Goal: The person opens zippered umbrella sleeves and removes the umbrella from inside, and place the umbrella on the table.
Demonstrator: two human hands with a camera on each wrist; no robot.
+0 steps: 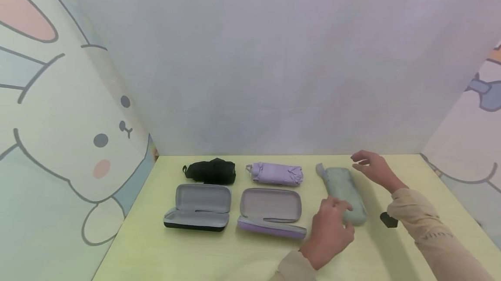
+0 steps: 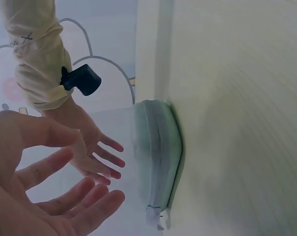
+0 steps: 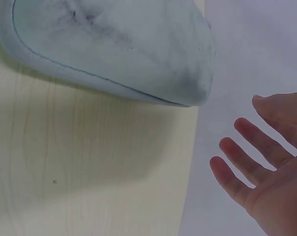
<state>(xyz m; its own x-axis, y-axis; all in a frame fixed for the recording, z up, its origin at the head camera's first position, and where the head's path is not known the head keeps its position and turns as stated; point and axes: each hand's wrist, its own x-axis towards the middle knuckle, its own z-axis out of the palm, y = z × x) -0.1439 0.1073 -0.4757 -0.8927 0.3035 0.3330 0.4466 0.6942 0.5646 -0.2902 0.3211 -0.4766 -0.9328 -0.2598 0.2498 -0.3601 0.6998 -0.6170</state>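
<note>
A pale green zipped case [image 1: 342, 185] lies closed on the right part of the table, a strap tab at its far left corner. Over its near left side is my left hand [image 1: 328, 231], fingers spread and loosely bent, holding nothing. My right hand [image 1: 375, 170] hovers beyond the case's far right side, also holding nothing. In the left wrist view a zipper band runs along the side of the green case [image 2: 158, 152], and the other hand [image 2: 87, 142] shows behind it. The right wrist view has relaxed fingers [image 3: 249, 167] apart from the case [image 3: 119, 54].
A black case [image 1: 197, 218] and a purple case [image 1: 270, 226] stand open with grey linings. Behind them lie a folded black umbrella [image 1: 211, 171] and a folded purple umbrella [image 1: 277, 173]. A small black camera [image 1: 389, 220] sits at my right sleeve. Pale walls [image 1: 274, 63] enclose the table.
</note>
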